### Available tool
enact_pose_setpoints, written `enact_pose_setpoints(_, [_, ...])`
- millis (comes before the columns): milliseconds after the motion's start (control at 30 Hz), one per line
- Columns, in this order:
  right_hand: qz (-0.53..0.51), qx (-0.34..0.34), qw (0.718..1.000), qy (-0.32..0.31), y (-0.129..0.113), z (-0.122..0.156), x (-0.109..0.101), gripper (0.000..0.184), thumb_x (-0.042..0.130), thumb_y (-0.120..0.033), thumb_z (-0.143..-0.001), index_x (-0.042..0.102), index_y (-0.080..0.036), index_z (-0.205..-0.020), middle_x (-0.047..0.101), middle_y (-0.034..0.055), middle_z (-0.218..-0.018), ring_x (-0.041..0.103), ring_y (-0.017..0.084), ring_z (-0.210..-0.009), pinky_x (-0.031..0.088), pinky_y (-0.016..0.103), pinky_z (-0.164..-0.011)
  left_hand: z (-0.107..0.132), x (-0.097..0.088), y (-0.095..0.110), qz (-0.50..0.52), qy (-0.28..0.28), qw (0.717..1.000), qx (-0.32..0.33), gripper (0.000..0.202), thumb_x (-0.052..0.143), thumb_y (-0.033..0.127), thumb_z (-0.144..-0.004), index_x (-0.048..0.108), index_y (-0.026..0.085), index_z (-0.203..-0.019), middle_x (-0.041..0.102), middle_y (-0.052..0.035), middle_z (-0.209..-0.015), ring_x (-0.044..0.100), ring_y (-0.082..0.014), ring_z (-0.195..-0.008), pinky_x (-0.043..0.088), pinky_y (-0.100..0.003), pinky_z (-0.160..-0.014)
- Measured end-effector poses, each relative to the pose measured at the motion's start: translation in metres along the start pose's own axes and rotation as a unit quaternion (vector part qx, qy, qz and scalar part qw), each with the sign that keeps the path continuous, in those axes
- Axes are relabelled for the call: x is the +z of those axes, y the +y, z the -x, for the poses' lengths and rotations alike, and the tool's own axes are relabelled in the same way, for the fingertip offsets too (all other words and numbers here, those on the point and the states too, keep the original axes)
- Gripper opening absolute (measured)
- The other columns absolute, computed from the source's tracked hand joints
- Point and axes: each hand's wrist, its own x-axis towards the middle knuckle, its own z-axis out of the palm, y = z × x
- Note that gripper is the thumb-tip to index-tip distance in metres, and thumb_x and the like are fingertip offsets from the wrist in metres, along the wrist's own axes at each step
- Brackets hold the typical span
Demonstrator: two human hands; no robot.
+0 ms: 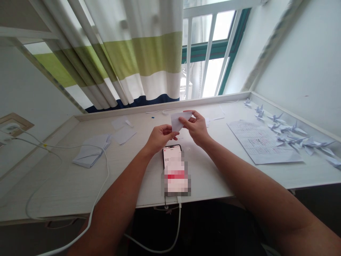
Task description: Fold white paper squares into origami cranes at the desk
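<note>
A small white sheet of paper (176, 120), which looks folded, is held up above the middle of the desk. My left hand (162, 138) pinches its lower left corner between thumb and fingers. Higher up, my right hand (196, 127) grips the right side, its thumb lying across the front of the paper. Just below the hands a phone (172, 156) lies face up, its screen lit and partly blurred out. A white cable runs from the phone's near end over the desk edge.
Folded paper cranes (289, 129) line the right side, beside a written-on sheet (261, 142). Stacked paper (90, 153) and loose pieces (124, 135) lie on the left. A white charging cable (108, 170) crosses the left side. Raised rims border the white desk (213, 177).
</note>
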Motion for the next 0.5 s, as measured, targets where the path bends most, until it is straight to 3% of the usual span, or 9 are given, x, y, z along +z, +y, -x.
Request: enact_pose_setpoints(500, [-0.002,-0.002,1.000,0.024,0.0065,-0.0023,0.0002,0.053,0.096,-0.048,-0.064,0.065,-0.022,-0.099,0.077,0.0020,-0.081,0.072,0.021,-0.080,0.064,0.045,-0.083,0.0016,0.0007,0.0014,-0.007,-0.030,0.999,-0.043,0.036,0.088,0.043,-0.077,0.076,0.014,-0.094,0.082,-0.0142,-0.093,0.076,-0.0215,-0.072,0.055,-0.034,-0.069])
